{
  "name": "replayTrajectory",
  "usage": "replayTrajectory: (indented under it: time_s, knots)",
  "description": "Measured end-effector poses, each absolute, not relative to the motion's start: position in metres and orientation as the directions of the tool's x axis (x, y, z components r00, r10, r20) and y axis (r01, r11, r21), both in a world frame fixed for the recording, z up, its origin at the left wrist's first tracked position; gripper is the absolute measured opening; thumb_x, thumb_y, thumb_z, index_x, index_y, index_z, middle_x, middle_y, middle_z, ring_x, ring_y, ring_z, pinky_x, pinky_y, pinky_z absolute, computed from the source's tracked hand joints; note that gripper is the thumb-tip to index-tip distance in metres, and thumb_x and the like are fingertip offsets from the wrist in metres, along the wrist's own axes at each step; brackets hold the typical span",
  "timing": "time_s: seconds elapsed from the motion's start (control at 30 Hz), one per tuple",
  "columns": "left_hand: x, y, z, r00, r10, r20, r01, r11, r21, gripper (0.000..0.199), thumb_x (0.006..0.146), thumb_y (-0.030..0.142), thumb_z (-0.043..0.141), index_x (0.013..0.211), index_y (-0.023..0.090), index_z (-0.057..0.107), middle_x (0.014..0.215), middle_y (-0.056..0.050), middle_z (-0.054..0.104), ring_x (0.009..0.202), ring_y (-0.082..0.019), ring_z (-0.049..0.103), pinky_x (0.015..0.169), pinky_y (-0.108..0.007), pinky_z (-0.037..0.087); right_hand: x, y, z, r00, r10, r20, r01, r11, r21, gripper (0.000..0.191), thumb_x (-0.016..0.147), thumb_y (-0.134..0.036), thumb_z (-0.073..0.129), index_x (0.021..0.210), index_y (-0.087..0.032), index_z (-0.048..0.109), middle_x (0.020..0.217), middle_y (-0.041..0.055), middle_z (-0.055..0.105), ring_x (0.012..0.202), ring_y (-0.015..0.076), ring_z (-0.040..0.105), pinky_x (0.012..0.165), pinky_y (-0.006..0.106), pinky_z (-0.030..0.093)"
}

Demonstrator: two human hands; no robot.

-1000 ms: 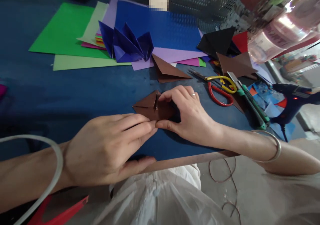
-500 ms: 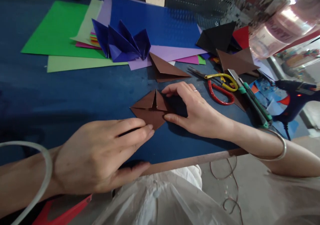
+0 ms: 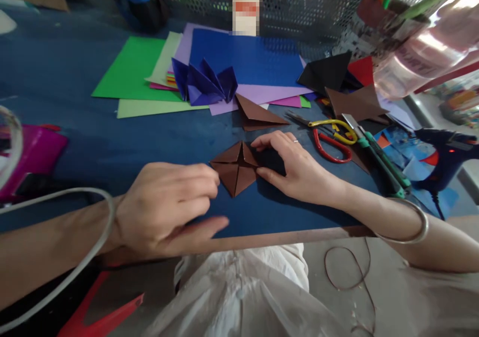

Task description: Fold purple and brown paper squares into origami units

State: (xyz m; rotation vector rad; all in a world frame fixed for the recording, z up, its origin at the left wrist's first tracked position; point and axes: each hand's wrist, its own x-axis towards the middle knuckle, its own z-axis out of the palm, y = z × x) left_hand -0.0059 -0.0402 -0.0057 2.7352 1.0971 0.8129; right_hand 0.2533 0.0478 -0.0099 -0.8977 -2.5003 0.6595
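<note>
A folded brown paper [image 3: 236, 174] lies flat on the blue table, diamond-shaped with creases meeting at its middle and a slit standing up at the top. My right hand [image 3: 295, 165] holds its right corner, thumb below and index finger above. Just left of the paper is my left hand [image 3: 168, 202], its fingers bent and the thumb stretched away from them, with nothing seen between them. The left fingertips are partly hidden. Behind the paper lies another folded brown piece [image 3: 258, 117]. A folded dark-blue paper shape [image 3: 205, 85] stands farther back.
Coloured paper sheets [image 3: 142, 72] are stacked at the back. To the right lie scissors [image 3: 333, 140], a green cutter knife [image 3: 381, 162] and a glue gun [image 3: 445, 152] with a lit red light. A clear bottle [image 3: 415, 52] stands behind. A magenta object [image 3: 41, 157] sits at the left.
My left hand has lifted off the paper's lower edge and drawn its fingers in, uncovering a vertical crease. The right hand stays at the paper's corner. The view has shifted.
</note>
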Motion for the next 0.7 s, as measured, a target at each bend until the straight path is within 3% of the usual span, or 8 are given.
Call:
replayTrajectory:
  time_s: [0.03, 0.1, 0.23, 0.37, 0.43, 0.57, 0.7]
  knots:
    - [-0.006, -0.035, -0.006, 0.631, 0.605, 0.485, 0.589, -0.781, 0.208, 0.02, 0.093, 0.024, 0.063, 0.073, 0.023, 0.064, 0.08, 0.0, 0.073, 0.086, -0.018, 0.072, 0.071, -0.031, 0.058, 0.253, 0.047, -0.011, -0.705, 0.672, 0.227, 0.48, 0.688, -0.544, 0.035, 0.085, -0.015, 0.065, 0.119, -0.019, 0.057, 0.116, 0.0103, 0.067, 0.111, 0.0285, 0.06, 0.101, 0.048, 0.046]
    - [-0.004, -0.022, -0.004, 0.533, 0.662, 0.527, 0.684, -0.704, 0.192, 0.023, 0.094, 0.022, 0.06, 0.071, 0.021, 0.062, 0.083, -0.002, 0.072, 0.083, -0.019, 0.069, 0.071, -0.032, 0.055, 0.251, 0.046, -0.014, -0.695, 0.675, 0.248, 0.497, 0.701, -0.512, 0.029, 0.088, -0.016, 0.063, 0.116, -0.019, 0.059, 0.115, 0.0102, 0.067, 0.111, 0.0284, 0.059, 0.098, 0.046, 0.047]
    - [0.001, -0.003, 0.002, 0.3, 0.768, 0.566, 0.762, -0.55, 0.342, 0.023, 0.098, 0.027, 0.051, 0.081, 0.02, 0.065, 0.096, -0.007, 0.072, 0.093, -0.02, 0.067, 0.089, -0.036, 0.055, 0.245, 0.048, -0.016, -0.696, 0.654, 0.297, 0.51, 0.741, -0.437, 0.012, 0.098, -0.024, 0.058, 0.104, -0.018, 0.066, 0.104, 0.0096, 0.067, 0.099, 0.0245, 0.06, 0.094, 0.042, 0.048]
    - [0.004, 0.007, 0.007, 0.154, 0.846, 0.51, 0.696, -0.459, 0.552, 0.016, 0.091, 0.033, 0.057, 0.088, 0.021, 0.067, 0.104, -0.008, 0.069, 0.103, -0.022, 0.065, 0.097, -0.039, 0.053, 0.235, 0.05, -0.014, -0.651, 0.718, 0.247, 0.598, 0.685, -0.415, 0.03, 0.095, -0.042, 0.067, 0.112, -0.016, 0.065, 0.113, 0.0119, 0.067, 0.109, 0.0264, 0.059, 0.097, 0.043, 0.047]
    - [0.006, 0.013, 0.01, 0.138, 0.856, 0.499, 0.678, -0.448, 0.582, 0.017, 0.089, 0.034, 0.057, 0.088, 0.02, 0.067, 0.105, -0.008, 0.069, 0.103, -0.022, 0.064, 0.097, -0.039, 0.053, 0.229, 0.051, -0.01, -0.637, 0.749, 0.184, 0.641, 0.646, -0.413, 0.038, 0.09, -0.046, 0.072, 0.112, -0.015, 0.065, 0.119, 0.0142, 0.065, 0.115, 0.0294, 0.057, 0.097, 0.043, 0.046]
    - [0.011, 0.03, 0.022, 0.111, 0.883, 0.455, 0.62, -0.42, 0.663, 0.019, 0.083, 0.037, 0.062, 0.083, 0.019, 0.068, 0.104, -0.01, 0.068, 0.1, -0.023, 0.064, 0.085, -0.034, 0.055, 0.215, 0.06, 0.004, -0.662, 0.735, 0.144, 0.629, 0.65, -0.426, 0.017, 0.081, -0.026, 0.08, 0.088, -0.015, 0.068, 0.097, 0.0104, 0.07, 0.098, 0.0264, 0.064, 0.089, 0.038, 0.048]
    - [0.018, 0.046, 0.031, 0.049, 0.917, 0.397, 0.514, -0.363, 0.777, 0.032, 0.084, 0.05, 0.063, 0.085, 0.018, 0.069, 0.097, -0.009, 0.07, 0.093, -0.023, 0.064, 0.082, -0.036, 0.052, 0.205, 0.074, 0.021, -0.648, 0.735, 0.199, 0.582, 0.646, -0.493, 0.009, 0.085, -0.014, 0.068, 0.094, -0.018, 0.067, 0.09, 0.0058, 0.073, 0.084, 0.0215, 0.067, 0.077, 0.032, 0.047]
